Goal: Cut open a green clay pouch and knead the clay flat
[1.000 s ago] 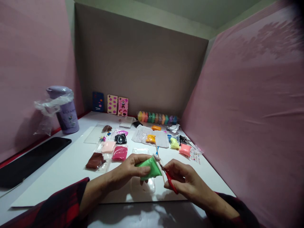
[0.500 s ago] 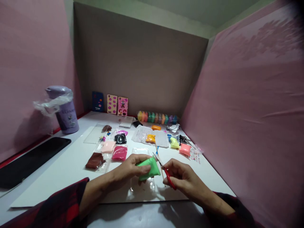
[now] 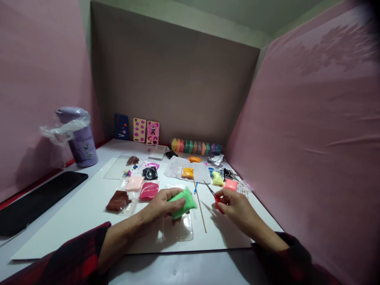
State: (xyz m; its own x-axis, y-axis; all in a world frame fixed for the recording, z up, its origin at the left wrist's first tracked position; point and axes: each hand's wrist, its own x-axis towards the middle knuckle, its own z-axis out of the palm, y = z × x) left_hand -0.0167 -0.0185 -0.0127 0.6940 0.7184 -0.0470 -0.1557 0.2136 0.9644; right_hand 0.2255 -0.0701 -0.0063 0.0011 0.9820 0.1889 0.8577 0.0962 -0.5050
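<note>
My left hand point(image 3: 168, 206) grips a bright green packet of modelling clay point(image 3: 185, 204), thumb on top, held above a clear phone case point(image 3: 185, 233) that it partly covers. In my right hand point(image 3: 234, 204) is a pair of red-handled scissors point(image 3: 219, 204); the blades point up and left, apart from the packet. A thin wooden stick point(image 3: 201, 208) lies on the white board point(image 3: 225, 237) between the two hands. Beyond my right hand rest a coral packet point(image 3: 230, 184) and a yellow packet point(image 3: 217, 178).
Brown point(image 3: 118, 201), crimson point(image 3: 149, 191), pale pink point(image 3: 135, 183) and black clay packets point(image 3: 150, 173) lie on the left. An open notebook point(image 3: 202, 172) is behind. A purple tumbler point(image 3: 84, 142) and a black phone-like slab point(image 3: 44, 202) stand and lie far left. Decorated phone cases point(image 3: 139, 130) lean at the back.
My right hand has moved the scissors right and slightly up, away from the green packet. My left hand has shifted a little left and up with the packet.
</note>
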